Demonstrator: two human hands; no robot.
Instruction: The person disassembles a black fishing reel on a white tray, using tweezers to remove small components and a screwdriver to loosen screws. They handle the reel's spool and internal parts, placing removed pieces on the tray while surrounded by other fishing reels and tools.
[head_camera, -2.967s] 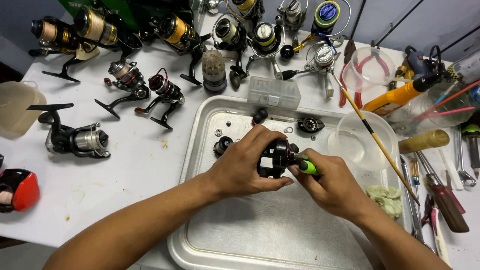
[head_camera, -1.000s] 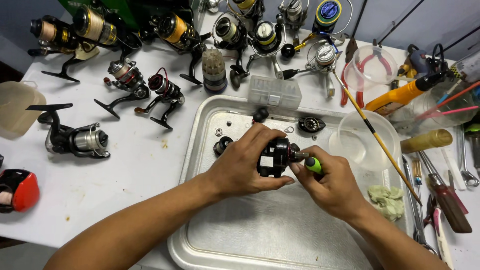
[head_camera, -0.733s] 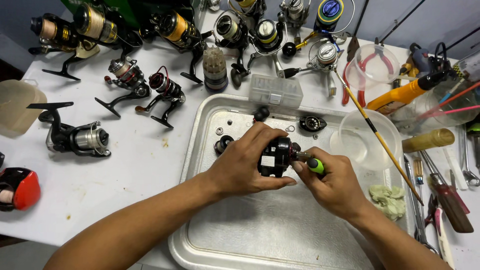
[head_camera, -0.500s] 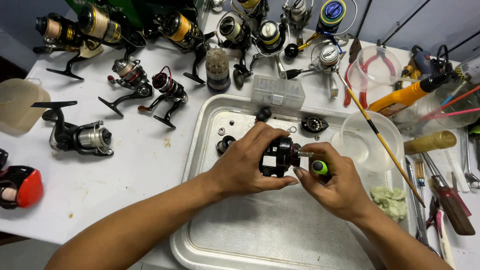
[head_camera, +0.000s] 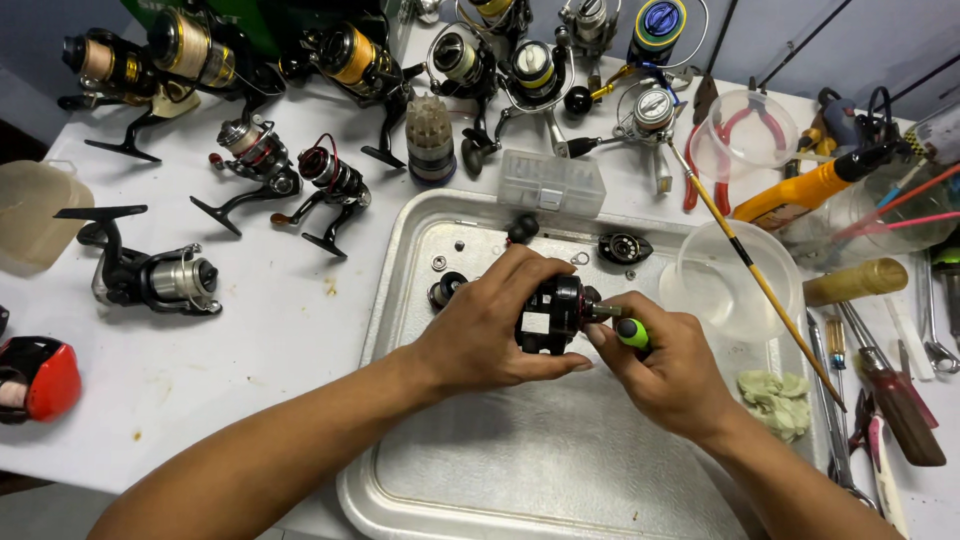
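A white worktable carries a metal tray, with spinning reels lying to the tray's left and behind it. Above the tray, the left hand is clenched around a black reel body. The right hand grasps a green-handled screwdriver, whose tip meets the reel body's right side.

Bright even light, soft shadows, sharp
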